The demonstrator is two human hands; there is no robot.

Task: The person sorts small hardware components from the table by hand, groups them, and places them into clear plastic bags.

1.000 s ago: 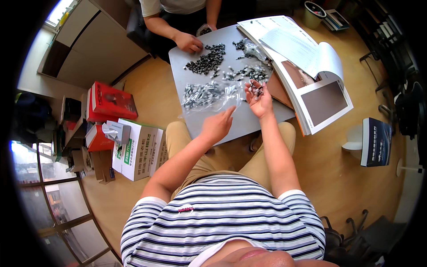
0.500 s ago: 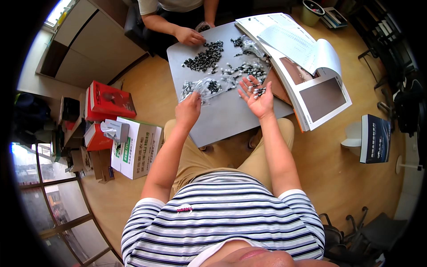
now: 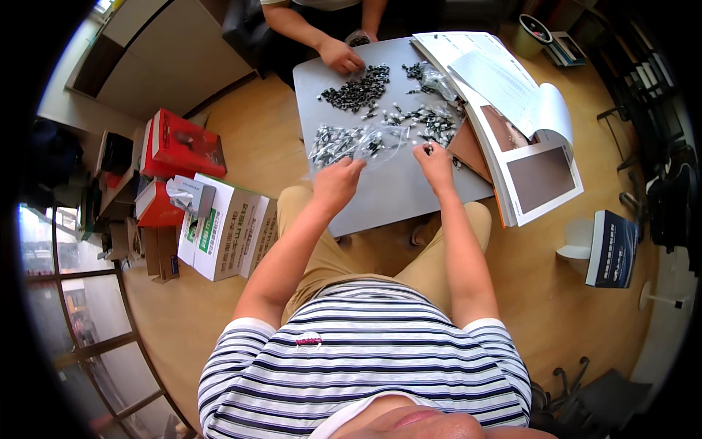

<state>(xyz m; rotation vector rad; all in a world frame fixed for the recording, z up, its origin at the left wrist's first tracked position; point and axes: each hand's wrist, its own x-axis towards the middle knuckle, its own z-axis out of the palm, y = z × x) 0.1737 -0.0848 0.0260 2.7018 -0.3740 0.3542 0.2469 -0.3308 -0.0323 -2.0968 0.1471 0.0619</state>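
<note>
My left hand (image 3: 339, 183) is closed, pinching the near edge of a clear plastic bag (image 3: 395, 139) that lies with small pieces in and under it. To its right my right hand (image 3: 436, 164) is curled, with a small dark piece showing at the fingertips; the rest of its hold is hidden. Silvery-white and dark small pieces (image 3: 330, 144) lie left of the bag. Black-and-white pieces (image 3: 436, 121) are scattered beyond my right hand. A heap of black pieces (image 3: 355, 92) lies farther off.
Across the grey table (image 3: 387, 197), another person's hand (image 3: 341, 56) rests beside the black heap. Large open sample books (image 3: 541, 175) cover the table's right side. Another clear bag (image 3: 439, 82) lies at the back. White cartons (image 3: 227, 230) stand on the floor at left.
My right hand has turned over from an open palm holding several small pieces and curled its fingers. The view has shifted; my left hand still grips the bag.
</note>
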